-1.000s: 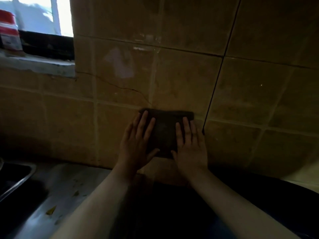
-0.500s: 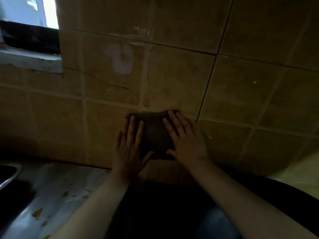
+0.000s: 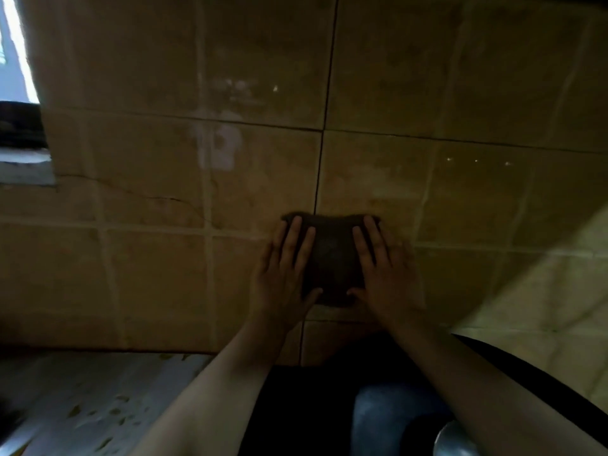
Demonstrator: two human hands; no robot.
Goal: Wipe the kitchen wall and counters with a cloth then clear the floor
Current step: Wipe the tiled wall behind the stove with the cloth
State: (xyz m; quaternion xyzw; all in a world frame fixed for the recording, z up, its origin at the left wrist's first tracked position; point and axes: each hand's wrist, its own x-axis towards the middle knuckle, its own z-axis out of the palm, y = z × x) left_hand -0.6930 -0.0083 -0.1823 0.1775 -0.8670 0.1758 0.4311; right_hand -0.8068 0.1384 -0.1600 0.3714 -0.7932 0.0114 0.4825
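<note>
A dark cloth (image 3: 332, 258) lies flat against the tan tiled wall (image 3: 164, 264), low down near the counter. My left hand (image 3: 283, 278) presses on the cloth's left side with fingers spread and pointing up. My right hand (image 3: 385, 274) presses on its right side the same way. Both palms hold the cloth against the tiles; its middle bulges between my thumbs. The lower edge of the cloth sits just above a grout line.
A pale counter (image 3: 98, 399) strewn with small yellowish scraps runs along the lower left. A window ledge (image 3: 26, 169) and a bright window (image 3: 13, 54) sit at the far left. A dark rounded pot edge (image 3: 526, 366) and a metal rim (image 3: 450, 439) lie lower right.
Both hands and the cloth have slid to the right along the wall, across the dark vertical grout line. The view has turned right too, so the window and sink have left the frame.
</note>
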